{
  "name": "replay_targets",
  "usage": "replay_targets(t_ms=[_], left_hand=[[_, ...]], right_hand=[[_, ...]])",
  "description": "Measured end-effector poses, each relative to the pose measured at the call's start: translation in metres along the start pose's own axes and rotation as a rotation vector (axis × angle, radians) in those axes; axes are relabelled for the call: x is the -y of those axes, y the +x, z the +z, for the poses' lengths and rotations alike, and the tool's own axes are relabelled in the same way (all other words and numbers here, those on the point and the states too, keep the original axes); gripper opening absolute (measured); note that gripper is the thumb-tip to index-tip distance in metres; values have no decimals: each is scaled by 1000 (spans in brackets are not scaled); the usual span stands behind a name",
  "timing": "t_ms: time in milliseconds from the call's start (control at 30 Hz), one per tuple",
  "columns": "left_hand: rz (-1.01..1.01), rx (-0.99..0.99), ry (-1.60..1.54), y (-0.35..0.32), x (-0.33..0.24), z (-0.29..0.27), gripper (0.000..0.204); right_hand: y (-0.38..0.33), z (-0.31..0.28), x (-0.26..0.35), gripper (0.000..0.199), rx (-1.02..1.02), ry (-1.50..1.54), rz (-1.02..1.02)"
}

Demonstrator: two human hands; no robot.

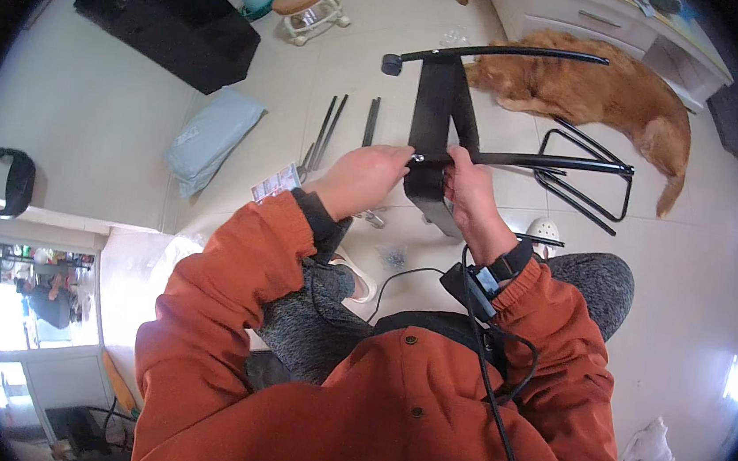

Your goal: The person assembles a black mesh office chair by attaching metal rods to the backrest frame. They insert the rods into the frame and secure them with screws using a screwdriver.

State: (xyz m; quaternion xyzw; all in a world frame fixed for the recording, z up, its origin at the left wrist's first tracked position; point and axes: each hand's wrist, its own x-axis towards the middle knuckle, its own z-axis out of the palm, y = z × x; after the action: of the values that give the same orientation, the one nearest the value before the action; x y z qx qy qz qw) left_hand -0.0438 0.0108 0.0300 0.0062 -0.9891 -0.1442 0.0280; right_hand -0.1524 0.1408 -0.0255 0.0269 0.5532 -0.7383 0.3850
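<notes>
A black metal frame [435,104] is held up in front of me: a flat, bent panel joined to two slightly curved tubes. One tube end carries a round black cap [391,65]. My left hand [363,179] is closed in a pinch at the end of the nearer tube, beside a shiny silver screw [419,158]; its fingertips partly hide what they press. My right hand [475,196] is closed round the panel's edge just under that same tube, thumb on the near side. A black device with a cable [468,291] is strapped to my right wrist.
A brown dog [609,85] lies on the floor beyond the frame. Loose black rods [329,129] and a bent tube frame [583,176] lie around it. A grey plastic package [215,140] is at left, a small round stool [306,7] farther back, and a white drawer cabinet [576,15] behind the dog.
</notes>
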Motion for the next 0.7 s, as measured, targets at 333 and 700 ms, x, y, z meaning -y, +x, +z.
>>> replay_targets(t_ms=[333,700], left_hand=[[148,183,-69,13,12,-23,43],[170,229,-15,21,13,-28,38]], right_hand=[[2,-4,-1,20,40,-13,37],[-2,0,1,21,13,11,0]])
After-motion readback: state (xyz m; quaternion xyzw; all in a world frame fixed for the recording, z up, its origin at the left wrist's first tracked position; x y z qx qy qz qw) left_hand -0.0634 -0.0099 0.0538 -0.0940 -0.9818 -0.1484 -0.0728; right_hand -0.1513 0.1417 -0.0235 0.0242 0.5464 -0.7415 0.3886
